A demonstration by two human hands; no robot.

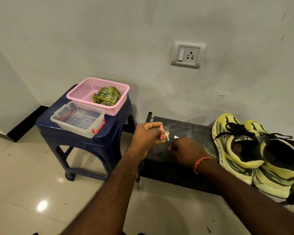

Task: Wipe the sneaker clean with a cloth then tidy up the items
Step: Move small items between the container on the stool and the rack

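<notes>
**Both hands over dark surface; sneakers at its right end, cloth in basket**

Left hand is raised just above the left end of the dark surface, forearm reaching in from the lower centre. Its fingers are curled closed around a small red-and-white item, with a key hanging beside it from the same grip.

Right hand lies lower, knuckles up, palm toward the surface, forearm entering from the lower right. An orange band circles the wrist. Fingertips are bent down near a small pale scrap on the surface. Whether they pinch anything cannot be told; the fingers are hidden under the hand.

The two hands are close together but not touching.

Two yellow sneakers with black laces sit side by side at the right end of the surface, against the wall, apart from both hands.

The green checked cloth lies crumpled in a pink basket on a blue stool to the left. A clear box with red clips sits on the same stool, touching the basket's front.

A wall socket is mounted above the surface.
</notes>
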